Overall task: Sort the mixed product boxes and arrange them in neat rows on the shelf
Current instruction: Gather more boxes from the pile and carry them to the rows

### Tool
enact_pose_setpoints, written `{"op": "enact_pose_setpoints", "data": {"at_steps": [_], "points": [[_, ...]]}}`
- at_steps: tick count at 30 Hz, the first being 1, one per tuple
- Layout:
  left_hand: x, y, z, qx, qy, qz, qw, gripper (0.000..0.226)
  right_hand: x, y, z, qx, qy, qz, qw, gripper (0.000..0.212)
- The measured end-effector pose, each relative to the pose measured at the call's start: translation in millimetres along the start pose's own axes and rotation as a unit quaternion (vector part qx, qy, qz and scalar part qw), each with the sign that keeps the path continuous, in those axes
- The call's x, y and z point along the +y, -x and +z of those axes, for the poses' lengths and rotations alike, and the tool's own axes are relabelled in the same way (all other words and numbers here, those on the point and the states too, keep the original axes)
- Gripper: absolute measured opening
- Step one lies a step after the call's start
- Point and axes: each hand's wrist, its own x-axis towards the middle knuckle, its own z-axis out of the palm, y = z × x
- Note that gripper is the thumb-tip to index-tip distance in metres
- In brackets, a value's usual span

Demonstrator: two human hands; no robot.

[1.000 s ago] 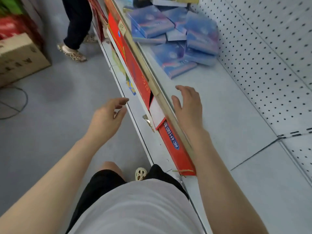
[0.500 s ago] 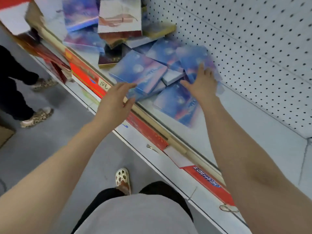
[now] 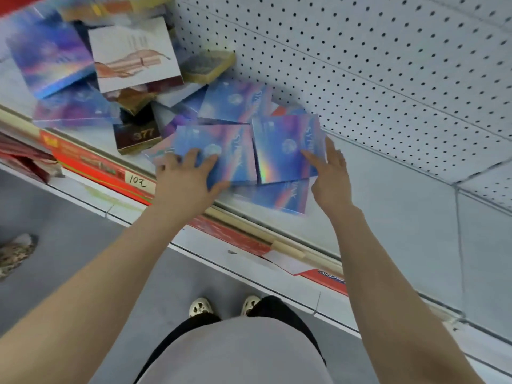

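A loose heap of product boxes lies on the white shelf [image 3: 393,217]. Several are flat blue holographic boxes. My left hand [image 3: 185,181] grips the near-left blue box [image 3: 230,156], fingers on top and thumb at its near edge. My right hand [image 3: 331,176] rests flat, fingers spread, against the right side of a second blue box [image 3: 282,146] lying askew. A third blue box [image 3: 279,195] lies under them near the shelf front. Further left sit a white box with a feather picture [image 3: 133,54], a dark box marked 377 [image 3: 137,137] and a gold box [image 3: 207,65].
A white pegboard wall [image 3: 374,65] backs the shelf. A wooden rail and red price strip [image 3: 110,173] run along the shelf front. Bare shelf surface lies to the right of the heap. Another person's patterned shoe [image 3: 13,253] is on the grey floor at left.
The view swung toward the heap. My left hand moved from the shelf edge onto the near-left blue box. My right hand slid to the side of the box next to it.
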Motion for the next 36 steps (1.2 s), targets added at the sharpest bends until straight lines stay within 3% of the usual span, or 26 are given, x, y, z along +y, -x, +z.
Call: {"op": "enact_pose_setpoints", "data": {"at_steps": [3,6,10,13,16,19,21,26,30,33,34,36], "points": [[19.4,5.9,-2.8,0.026,0.046,0.014,0.999,0.053,-1.2,-6.6,3.4,-0.013,-0.075,0.088,0.993,0.048],[23.5,-6.6,-9.9,0.008,0.095,-0.014,0.995,0.058,-2.4,-10.0,3.8,-0.045,-0.088,0.190,0.977,0.085],[14.7,-36.3,-13.6,-0.088,0.083,-0.034,0.992,0.103,2.2,-9.9,-6.8,-0.101,-0.059,0.253,0.960,0.112],[12.1,-53.6,-16.7,-0.154,0.049,-0.030,0.986,0.119,9.8,-14.0,-17.7,-0.075,-0.078,0.246,0.963,0.104],[16.3,-59.9,-19.2,-0.144,0.044,-0.038,0.988,0.128,15.1,-15.5,-38.2,0.006,-0.234,0.254,0.938,0.079],[26.0,-61.1,-21.6,-0.103,0.020,-0.063,0.992,0.114,10.0,-13.0,-53.4,0.108,-0.453,0.238,0.852,0.061],[30.8,-61.5,-23.5,-0.094,0.029,-0.084,0.992,0.102,2.4,-10.4,-53.4,0.115,-0.553,0.219,0.795,0.050],[40.4,-56.5,-27.7,-0.076,0.111,-0.096,0.986,0.079,-12.9,3.4,-31.9,0.034,-0.610,0.183,0.770,0.034],[36.1,-48.2,-38.4,-0.020,0.222,-0.104,0.969,0.047,-11.9,11.9,-37.1,0.113,-0.603,0.216,0.760,0.017],[28.8,-36.5,-37.8,0.011,0.297,-0.085,0.951,0.035,-1.5,35.9,-51.3,0.182,-0.581,0.249,0.753,0.016],[27.3,-32.1,-35.1,0.002,0.350,-0.084,0.933,0.033,2.0,47.7,-55.6,0.205,-0.582,0.261,0.742,0.015],[33.4,-22.7,-30.9,-0.033,0.513,-0.096,0.853,0.032,6.6,74.5,-62.6,0.250,-0.581,0.289,0.718,0.010]]}}
